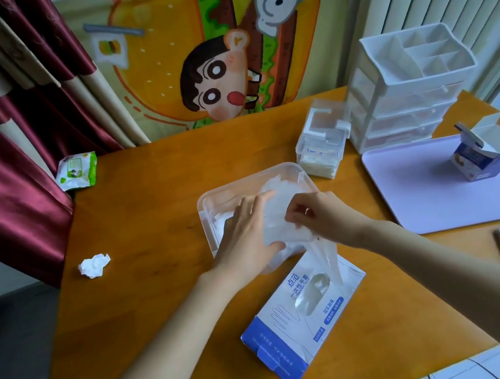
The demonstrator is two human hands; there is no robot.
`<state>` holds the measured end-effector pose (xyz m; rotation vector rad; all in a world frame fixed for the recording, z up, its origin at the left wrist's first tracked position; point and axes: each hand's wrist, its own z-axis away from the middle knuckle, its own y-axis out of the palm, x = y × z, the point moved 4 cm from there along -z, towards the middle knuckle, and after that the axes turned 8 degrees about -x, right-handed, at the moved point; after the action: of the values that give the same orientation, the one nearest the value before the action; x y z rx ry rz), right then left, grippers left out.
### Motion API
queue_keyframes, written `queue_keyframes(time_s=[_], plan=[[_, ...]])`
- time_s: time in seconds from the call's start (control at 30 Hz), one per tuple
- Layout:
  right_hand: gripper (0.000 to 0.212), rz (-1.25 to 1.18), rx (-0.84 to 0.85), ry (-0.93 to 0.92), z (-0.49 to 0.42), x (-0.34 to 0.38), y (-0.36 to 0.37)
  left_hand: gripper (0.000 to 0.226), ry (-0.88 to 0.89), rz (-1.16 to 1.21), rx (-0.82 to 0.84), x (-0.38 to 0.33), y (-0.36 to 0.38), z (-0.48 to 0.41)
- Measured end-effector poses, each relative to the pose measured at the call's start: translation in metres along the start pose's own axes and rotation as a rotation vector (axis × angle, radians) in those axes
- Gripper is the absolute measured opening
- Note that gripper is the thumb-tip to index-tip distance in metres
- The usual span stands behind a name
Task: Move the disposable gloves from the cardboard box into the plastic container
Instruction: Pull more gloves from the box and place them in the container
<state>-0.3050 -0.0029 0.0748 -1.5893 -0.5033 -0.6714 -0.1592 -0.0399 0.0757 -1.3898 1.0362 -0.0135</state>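
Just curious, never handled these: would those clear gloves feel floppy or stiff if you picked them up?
Probably floppy: the gloves sag in a limp tail from the right hand toward the cardboard box. Likely very light and thin, since they look see-through and crumpled.

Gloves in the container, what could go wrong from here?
A loose tail of gloves hangs over the near rim of the plastic container toward the cardboard box; it may stay draped outside. Nothing holds the box, so a tug from the right hand could drag it. The wad under the left hand may spring back up.
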Motion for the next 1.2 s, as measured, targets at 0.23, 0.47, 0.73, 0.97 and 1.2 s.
queue_keyframes(time_s=[0.23,0.47,0.73,0.97,1.2], plan=[[0.024,-0.198,0.007,0.106,0.0,-0.005,0.0,0.009,-0.064,0.205,-0.075,0.014,0.005,-0.006],[0.054,-0.231,0.132,0.074,0.011,-0.023,0.009,0.016,-0.37,0.409,-0.083,0.031,0.004,-0.014],[0.008,-0.055,0.059,0.024,-0.017,-0.027,0.001,0.022,-0.477,0.281,0.049,0.058,-0.013,-0.016],[0.002,-0.115,0.29,-0.009,-0.033,-0.009,0.007,0.043,-0.173,0.298,0.066,0.036,-0.028,-0.035],[0.029,-0.006,0.19,0.091,-0.065,-0.017,-0.001,0.012,-0.231,0.277,-0.127,0.043,-0.035,-0.068]])
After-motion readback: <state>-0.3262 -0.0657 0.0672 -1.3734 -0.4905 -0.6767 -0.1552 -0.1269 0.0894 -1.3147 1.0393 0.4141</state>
